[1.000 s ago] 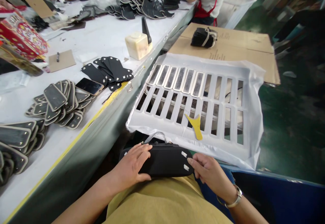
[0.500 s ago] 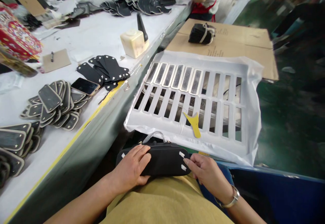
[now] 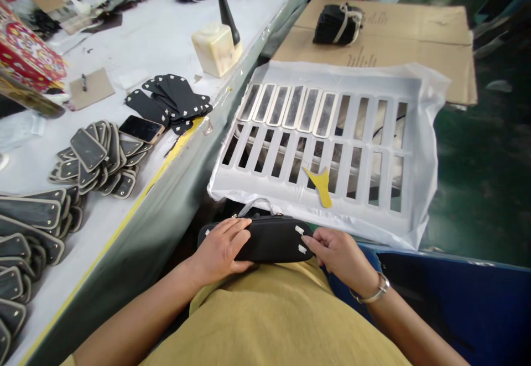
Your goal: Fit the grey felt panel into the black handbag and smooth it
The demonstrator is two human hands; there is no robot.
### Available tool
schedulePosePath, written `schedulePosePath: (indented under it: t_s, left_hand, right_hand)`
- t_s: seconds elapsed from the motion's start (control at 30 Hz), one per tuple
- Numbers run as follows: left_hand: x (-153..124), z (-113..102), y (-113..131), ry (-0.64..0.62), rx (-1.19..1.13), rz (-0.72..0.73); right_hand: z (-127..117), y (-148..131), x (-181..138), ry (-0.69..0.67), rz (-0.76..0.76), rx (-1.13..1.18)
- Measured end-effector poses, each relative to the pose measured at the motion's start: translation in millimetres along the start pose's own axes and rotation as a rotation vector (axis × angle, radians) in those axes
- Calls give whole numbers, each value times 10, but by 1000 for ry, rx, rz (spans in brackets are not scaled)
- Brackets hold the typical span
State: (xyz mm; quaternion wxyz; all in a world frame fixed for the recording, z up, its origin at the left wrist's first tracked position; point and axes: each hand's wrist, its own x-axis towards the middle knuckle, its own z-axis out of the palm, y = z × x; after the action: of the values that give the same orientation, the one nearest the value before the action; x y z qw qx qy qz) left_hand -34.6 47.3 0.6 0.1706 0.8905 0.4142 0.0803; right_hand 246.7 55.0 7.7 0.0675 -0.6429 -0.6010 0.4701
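A long black panel with rounded ends point(image 3: 271, 241) lies in front of my yellow top. White tabs show at both of its ends. My left hand point(image 3: 222, 250) is closed over its left part, with the fingertips on the top edge and the thumb near the lower edge. At the right end, my right hand point(image 3: 338, 255) pinches the panel's edge beside two white tabs. A grey strap point(image 3: 259, 203) with metal fittings curves up behind the panel. What lies beneath the panel is hidden.
Ahead stands a white slotted rack point(image 3: 315, 186) carrying several framed strips point(image 3: 288, 106) and a yellow cutout point(image 3: 321, 183). On the left table are stacked grey plates point(image 3: 89, 150), black panels point(image 3: 178, 98), a phone point(image 3: 141, 128) and a glue pot point(image 3: 213, 51). Cardboard point(image 3: 415, 51) lies behind the rack.
The camera view has tilted down, so the surroundings sit higher in the picture. Both hands keep their hold on the black panel, with little change in grip.
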Motion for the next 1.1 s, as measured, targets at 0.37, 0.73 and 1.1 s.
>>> schedulePosePath:
  t_s: [0.37, 0.73, 1.1]
  left_hand:
    - [-7, -7, 55, 37, 23, -10]
    - [598, 137, 437, -17, -9, 87]
    - [713, 194, 521, 5, 1, 133]
  right_hand:
    - [-12, 21, -26, 11, -20, -1]
    - [-60, 29, 0, 14, 12, 66]
    - [-89, 125, -32, -71, 78, 265]
